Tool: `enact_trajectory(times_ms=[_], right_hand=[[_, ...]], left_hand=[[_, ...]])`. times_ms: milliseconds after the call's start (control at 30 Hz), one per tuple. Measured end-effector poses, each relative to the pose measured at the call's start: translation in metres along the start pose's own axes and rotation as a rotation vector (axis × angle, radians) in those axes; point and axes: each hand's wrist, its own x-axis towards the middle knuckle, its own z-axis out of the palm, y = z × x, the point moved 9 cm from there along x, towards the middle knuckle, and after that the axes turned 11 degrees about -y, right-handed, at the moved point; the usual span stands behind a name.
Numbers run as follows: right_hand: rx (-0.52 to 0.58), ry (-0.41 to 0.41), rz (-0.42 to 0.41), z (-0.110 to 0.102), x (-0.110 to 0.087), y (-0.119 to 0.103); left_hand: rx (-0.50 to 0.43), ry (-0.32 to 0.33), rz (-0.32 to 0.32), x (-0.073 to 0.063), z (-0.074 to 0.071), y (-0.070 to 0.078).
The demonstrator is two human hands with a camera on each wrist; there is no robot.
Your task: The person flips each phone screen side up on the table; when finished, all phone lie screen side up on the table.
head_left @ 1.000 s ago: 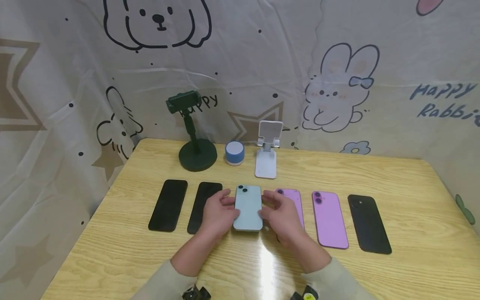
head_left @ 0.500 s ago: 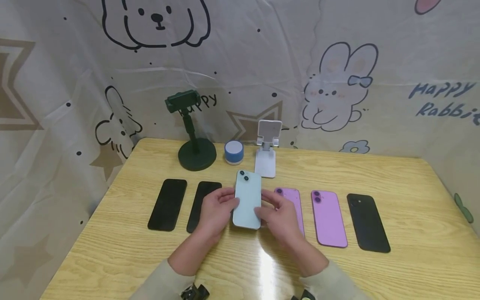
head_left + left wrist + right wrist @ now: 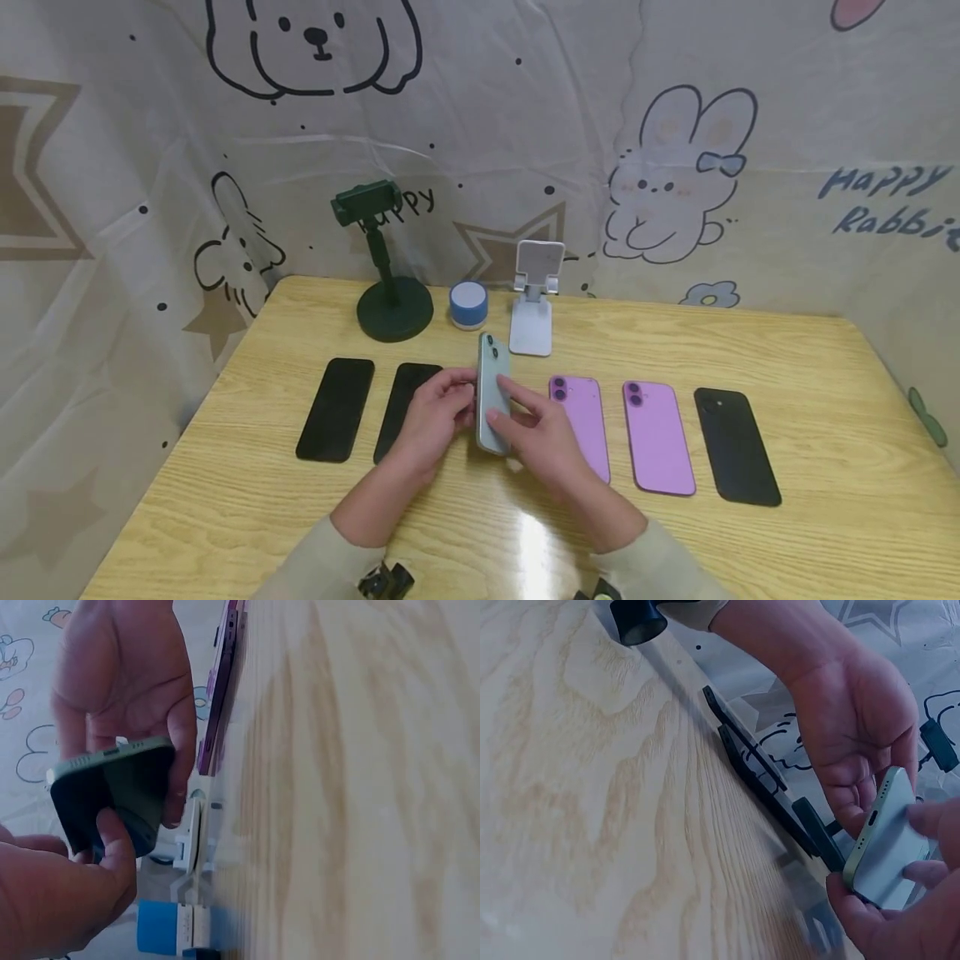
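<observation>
A pale mint-green phone (image 3: 492,392) is held up off the table, tilted on its side, with its twin-camera back turned to the right. My right hand (image 3: 540,433) grips it, thumb and fingertips on the back and round the edges. My left hand (image 3: 435,412) is at its left edge. In the left wrist view the dark screen (image 3: 112,787) shows, with the left thumb (image 3: 112,832) against it. The right wrist view shows the bottom edge with its charging port (image 3: 873,817). Part of the left fingers is hidden behind the phone.
Black phones (image 3: 335,410) (image 3: 401,408) lie left of the hands. To the right are two purple phones (image 3: 585,417) (image 3: 660,437) and another black phone (image 3: 738,446). Behind stand a dark green phone stand (image 3: 395,308), a blue-and-white cylinder (image 3: 468,306) and a white phone stand (image 3: 531,325).
The mint-green phone has come up from low over the table and turned onto its side, its back now facing right. The right hand has moved left with it; the other phones stay put.
</observation>
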Motion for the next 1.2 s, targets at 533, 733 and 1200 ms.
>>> enact_trajectory(times_ms=[533, 733, 1200], right_hand=[[0.306, -0.216, -0.087, 0.020, -0.007, -0.010], [0.346, -0.337, -0.083, 0.024, -0.012, -0.012], [0.105, 0.057, -0.033, -0.018, -0.012, -0.005]], left_hand=[[0.331, 0.110, -0.026, 0.005, -0.012, 0.006], [0.318, 0.144, -0.050, 0.004, -0.012, 0.005], [0.332, 0.155, -0.073, 0.000, -0.011, 0.003]])
